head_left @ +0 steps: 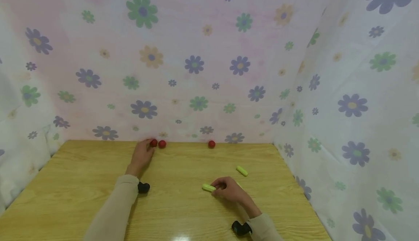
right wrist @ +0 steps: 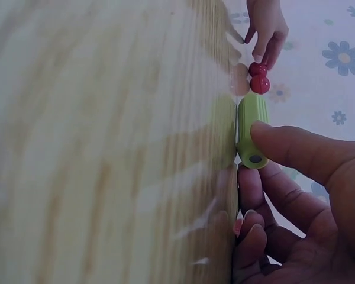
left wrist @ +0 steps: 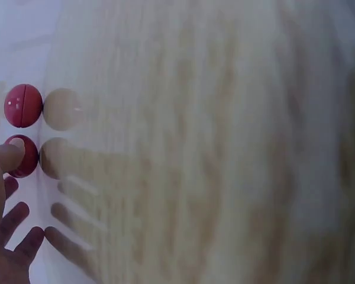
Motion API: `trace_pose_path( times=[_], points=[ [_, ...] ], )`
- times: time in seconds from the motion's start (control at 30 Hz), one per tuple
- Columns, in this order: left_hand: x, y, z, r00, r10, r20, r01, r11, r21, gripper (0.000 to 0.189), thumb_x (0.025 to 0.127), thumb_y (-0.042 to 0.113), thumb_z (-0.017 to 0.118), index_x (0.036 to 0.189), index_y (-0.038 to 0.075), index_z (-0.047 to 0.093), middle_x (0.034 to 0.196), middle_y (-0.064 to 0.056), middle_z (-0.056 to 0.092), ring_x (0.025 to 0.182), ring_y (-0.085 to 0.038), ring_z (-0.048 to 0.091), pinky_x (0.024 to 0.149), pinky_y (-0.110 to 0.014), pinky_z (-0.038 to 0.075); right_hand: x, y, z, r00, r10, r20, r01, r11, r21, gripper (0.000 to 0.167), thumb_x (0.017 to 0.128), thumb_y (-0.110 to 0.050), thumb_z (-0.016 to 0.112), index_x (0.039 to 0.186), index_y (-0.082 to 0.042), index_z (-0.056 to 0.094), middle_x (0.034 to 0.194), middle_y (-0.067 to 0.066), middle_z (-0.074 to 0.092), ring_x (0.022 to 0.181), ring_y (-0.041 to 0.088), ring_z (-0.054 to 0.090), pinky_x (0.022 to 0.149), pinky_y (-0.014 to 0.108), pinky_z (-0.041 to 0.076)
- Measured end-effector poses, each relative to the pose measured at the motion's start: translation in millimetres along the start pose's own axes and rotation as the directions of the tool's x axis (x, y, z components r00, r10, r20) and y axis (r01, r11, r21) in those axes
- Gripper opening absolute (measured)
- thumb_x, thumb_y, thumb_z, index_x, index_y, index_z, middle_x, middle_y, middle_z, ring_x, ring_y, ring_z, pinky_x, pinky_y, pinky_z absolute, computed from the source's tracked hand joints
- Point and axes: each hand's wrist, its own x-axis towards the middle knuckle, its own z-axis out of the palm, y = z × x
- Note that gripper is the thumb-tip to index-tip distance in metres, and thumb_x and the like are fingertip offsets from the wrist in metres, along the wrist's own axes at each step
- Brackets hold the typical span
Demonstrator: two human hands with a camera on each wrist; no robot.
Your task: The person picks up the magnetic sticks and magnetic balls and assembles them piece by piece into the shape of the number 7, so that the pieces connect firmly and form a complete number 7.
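Note:
At the far edge of the table, my left hand (head_left: 141, 156) pinches a glossy red ball (left wrist: 29, 158), its thumb lying on the near side. Right beside it sits a second red ball (left wrist: 23, 105) with a thin seam. My right hand (head_left: 230, 190) holds one end of a light green ridged cylinder (right wrist: 252, 131) between thumb and fingers. The cylinder lies on its side at the tabletop, a dark round spot in its end. Another light green cylinder (head_left: 242, 171) lies behind the right hand, and a further green bit (head_left: 240, 185) is mostly hidden by that hand.
A third red ball (head_left: 211, 144) stands apart at the back edge, right of the pair. The wooden table (head_left: 176, 212) meets a flowered cloth (head_left: 216, 44) at the back and sides. Black wrist cameras (head_left: 241, 228) hang at both cuffs.

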Motion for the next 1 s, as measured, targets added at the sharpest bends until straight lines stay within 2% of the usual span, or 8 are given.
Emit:
trace_pose_path(
  times=[0.13,0.27,0.4,0.5,0.6,0.7,0.83,1.0],
  points=[
    [-2.6,1.5,-0.4,0.999,-0.042,-0.003,0.041,0.999,-0.035,0.047,0.099,0.001,0.059,0.143,-0.013,0.048,0.146,-0.033,0.049,0.138,-0.048,0.042,0.116,-0.058,0.035,-1.7,-0.5,-0.6,1.0,0.012,0.011,-0.012,1.0,0.018,0.022,0.094,-0.011,0.07,0.113,0.001,0.072,0.097,0.008,0.067,0.078,0.014,0.054,0.065,0.022,0.044],
    [-0.5,5.4,0.6,1.0,-0.028,-0.014,0.028,0.999,-0.042,0.053,0.097,-0.001,0.06,0.145,-0.015,0.044,0.148,-0.035,0.044,0.141,-0.049,0.038,0.118,-0.058,0.031,-2.1,0.0,-1.3,1.0,0.011,0.02,-0.011,1.0,0.013,0.022,0.095,-0.011,0.069,0.113,0.002,0.071,0.097,0.008,0.066,0.08,0.015,0.055,0.066,0.023,0.045],
    [2.6,9.7,1.4,0.999,-0.02,-0.032,0.019,0.999,-0.026,0.048,0.096,-0.001,0.063,0.14,-0.016,0.05,0.143,-0.036,0.05,0.136,-0.049,0.044,0.115,-0.057,0.036,-1.3,1.3,-0.9,1.0,0.004,0.021,-0.003,1.0,-0.002,0.022,0.095,-0.011,0.069,0.113,0.002,0.071,0.098,0.008,0.067,0.081,0.013,0.056,0.068,0.023,0.045],
    [2.3,12.9,0.1,0.997,-0.062,-0.05,0.06,0.998,-0.03,0.042,0.096,-0.001,0.063,0.134,-0.017,0.055,0.137,-0.037,0.054,0.131,-0.05,0.049,0.111,-0.058,0.04,-1.0,2.0,-0.4,1.0,-0.002,0.024,0.002,1.0,-0.007,0.023,0.097,-0.012,0.067,0.115,0.002,0.071,0.101,0.009,0.068,0.083,0.012,0.057,0.07,0.023,0.047],
    [-0.9,14.4,-1.7,0.989,-0.133,-0.071,0.126,0.987,-0.099,0.039,0.096,-0.002,0.063,0.131,-0.016,0.058,0.13,-0.037,0.058,0.123,-0.049,0.054,0.103,-0.056,0.048,-1.7,1.2,0.7,1.0,-0.002,0.023,0.002,1.0,-0.024,0.025,0.101,-0.014,0.062,0.118,0.002,0.07,0.106,0.009,0.069,0.086,0.01,0.057,0.072,0.023,0.047],
    [-5.2,12.0,-3.2,0.973,-0.219,-0.068,0.198,0.952,-0.231,0.038,0.096,0.0,0.064,0.132,-0.013,0.06,0.128,-0.034,0.06,0.118,-0.045,0.058,0.092,-0.044,0.055,-2.0,0.4,1.7,1.0,0.0,0.017,0.0,0.999,-0.051,0.026,0.104,-0.017,0.058,0.119,0.001,0.07,0.109,0.009,0.069,0.088,0.01,0.058,0.074,0.024,0.047],
    [-10.9,7.1,-5.2,0.947,-0.314,-0.068,0.263,0.878,-0.401,0.04,0.096,0.004,0.068,0.133,-0.009,0.062,0.132,-0.031,0.059,0.118,-0.039,0.061,0.079,-0.022,0.056,-3.1,-1.5,2.4,1.0,-0.003,0.016,0.004,0.998,-0.068,0.028,0.107,-0.019,0.054,0.12,0.001,0.069,0.113,0.011,0.069,0.093,0.014,0.058,0.076,0.026,0.047],
    [-18.2,3.9,-6.4,0.928,-0.368,-0.062,0.279,0.795,-0.539,0.042,0.094,0.006,0.073,0.133,-0.007,0.063,0.135,-0.031,0.059,0.105,-0.014,0.065,0.077,-0.009,0.052,-5.7,-2.7,2.9,1.0,0.002,-0.011,-0.003,0.996,-0.091,0.034,0.109,-0.023,0.049,0.123,0.001,0.067,0.121,0.015,0.066,0.104,0.021,0.059,0.083,0.033,0.049]
  ],
)
